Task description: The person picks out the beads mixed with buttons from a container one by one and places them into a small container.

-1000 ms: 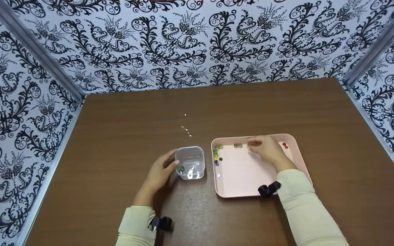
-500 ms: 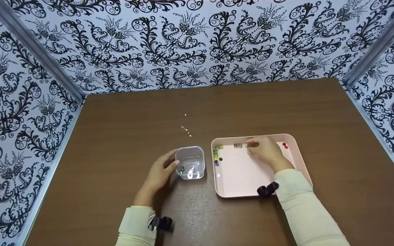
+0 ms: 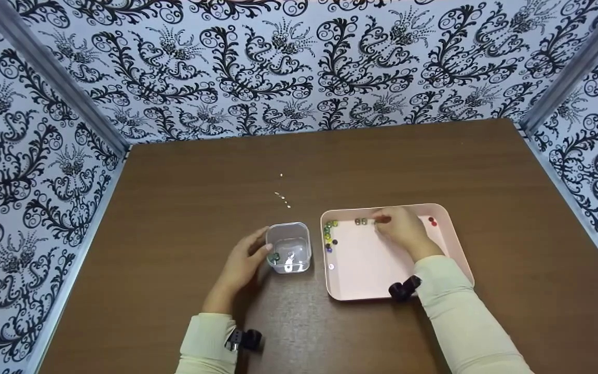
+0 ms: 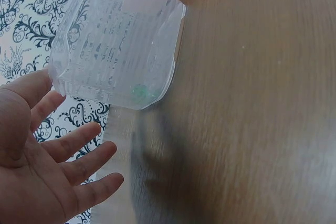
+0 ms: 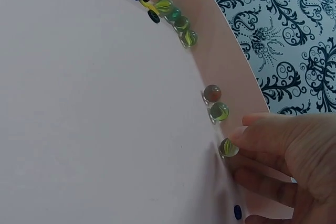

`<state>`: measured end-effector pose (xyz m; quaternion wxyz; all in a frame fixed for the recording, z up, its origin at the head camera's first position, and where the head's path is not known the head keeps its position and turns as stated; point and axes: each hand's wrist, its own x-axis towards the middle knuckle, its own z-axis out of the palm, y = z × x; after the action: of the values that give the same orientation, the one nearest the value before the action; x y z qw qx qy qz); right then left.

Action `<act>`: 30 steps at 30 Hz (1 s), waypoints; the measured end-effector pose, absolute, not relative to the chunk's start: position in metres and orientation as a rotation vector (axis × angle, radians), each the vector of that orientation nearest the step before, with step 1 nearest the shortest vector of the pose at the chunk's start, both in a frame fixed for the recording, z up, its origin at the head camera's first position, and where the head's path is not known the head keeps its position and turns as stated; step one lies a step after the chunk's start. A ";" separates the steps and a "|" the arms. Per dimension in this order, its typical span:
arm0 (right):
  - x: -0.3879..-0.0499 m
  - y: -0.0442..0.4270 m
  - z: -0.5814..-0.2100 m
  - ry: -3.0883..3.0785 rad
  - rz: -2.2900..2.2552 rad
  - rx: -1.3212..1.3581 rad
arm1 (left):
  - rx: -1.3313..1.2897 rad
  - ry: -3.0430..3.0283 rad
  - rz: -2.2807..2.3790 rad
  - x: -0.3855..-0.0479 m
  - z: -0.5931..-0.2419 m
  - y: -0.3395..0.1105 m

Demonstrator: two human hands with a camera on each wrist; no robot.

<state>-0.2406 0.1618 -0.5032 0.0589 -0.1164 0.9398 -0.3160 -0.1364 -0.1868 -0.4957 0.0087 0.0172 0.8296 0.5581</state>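
A clear, square, open-topped container (image 3: pixel 301 236) stands upright just left of a shallow pink tray (image 3: pixel 364 278), the left hand (image 3: pixel 240 266) touching its side; something green (image 3: pixel 274 256) sits in its near left corner. Two glass marbles (image 5: pixel 216 103) touch along the tray's far wall; the right hand (image 3: pixel 402 228) pinches a yellow-streaked marble (image 5: pixel 227 148) near them. Green-and-yellow marbles (image 5: pixel 181 23) cluster farther left.

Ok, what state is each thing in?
Clear container: upright, open-topped, at least one green marble inside.
Pink tray: flat, open, marbles inside.
Left hand: fingers extended, touching the container.
Right hand: in the tray, grip unclear.
Yellow-streaked marble: at right hand's thumb.
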 end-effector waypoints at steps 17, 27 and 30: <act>-0.240 0.160 -0.505 2.872 -0.940 -0.299 | 0.064 2.587 1.725 -0.140 -0.498 -0.188; -0.241 0.160 -0.505 2.874 -0.927 -0.288 | 0.048 2.572 1.738 -0.140 -0.498 -0.188; -0.241 0.160 -0.505 2.870 -0.922 -0.290 | 0.068 2.586 1.731 -0.139 -0.499 -0.188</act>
<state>-0.2408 0.1597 -0.5052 0.0563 -0.0957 0.9462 -0.3040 -0.1394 -0.1881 -0.4986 0.0146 0.0218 0.8308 0.5560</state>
